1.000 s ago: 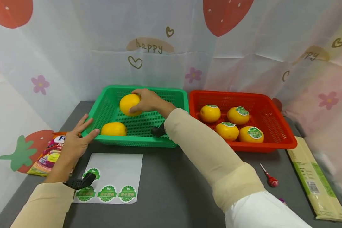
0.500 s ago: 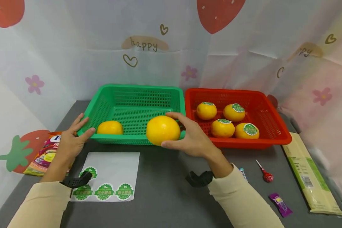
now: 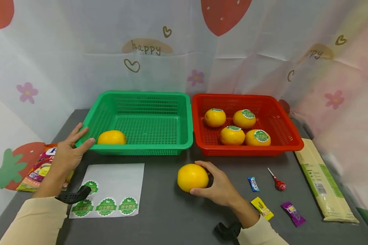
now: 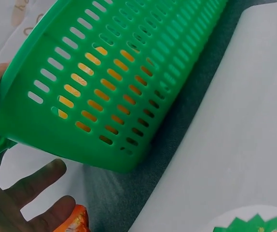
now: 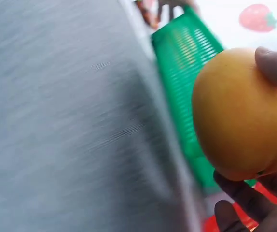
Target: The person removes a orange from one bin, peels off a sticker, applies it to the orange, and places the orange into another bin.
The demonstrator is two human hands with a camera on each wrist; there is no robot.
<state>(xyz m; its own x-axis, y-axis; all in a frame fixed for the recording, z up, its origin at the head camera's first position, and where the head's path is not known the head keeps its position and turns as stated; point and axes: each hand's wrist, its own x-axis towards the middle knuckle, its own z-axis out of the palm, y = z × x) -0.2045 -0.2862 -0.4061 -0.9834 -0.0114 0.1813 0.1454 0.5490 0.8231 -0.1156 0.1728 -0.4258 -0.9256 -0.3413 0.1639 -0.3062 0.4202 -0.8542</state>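
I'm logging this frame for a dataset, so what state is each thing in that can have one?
Right hand: grips an unlabelled orange, over the table.
Left hand: fingers straight, on the green basket's corner.
Green basket: upright, one unlabelled orange inside.
Red basket: upright, four stickered oranges inside.
Sticker sheet: flat, four stickers left.
Lollipop: wrapped, lying on the table.
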